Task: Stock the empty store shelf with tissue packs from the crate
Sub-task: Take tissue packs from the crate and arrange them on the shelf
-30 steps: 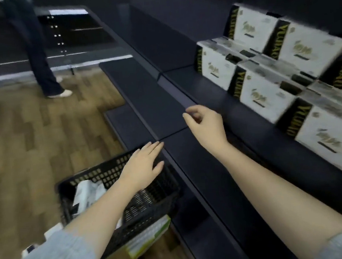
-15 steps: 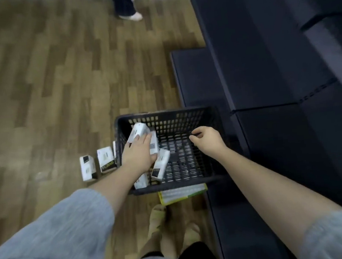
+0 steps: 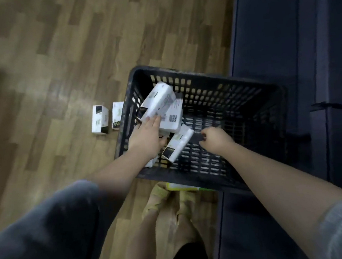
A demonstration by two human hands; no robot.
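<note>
A black plastic crate (image 3: 202, 78) stands on the wood floor against the dark shelf unit (image 3: 265, 36). Three white tissue packs lie in its left half: one tilted against the left wall (image 3: 158, 98), one showing a QR code (image 3: 173, 116), and one lower down with a black end (image 3: 177, 143). My left hand (image 3: 145, 136) reaches into the crate, and its straight fingers touch the tilted pack and the QR pack. My right hand (image 3: 215, 139) hovers over the crate's mesh floor, just right of the lower pack, with its fingers curled and holding nothing.
Two more tissue packs (image 3: 99, 119) (image 3: 117, 114) stand on the floor just left of the crate. My sandalled feet (image 3: 157, 195) are right in front of it. A yellow-green flat item (image 3: 184, 187) sticks out from under the crate's near edge.
My view swung from the stocked shelf down to the crate. Both hands dropped into the crate; the left one landed on the packs and the right one moved in beside them.
</note>
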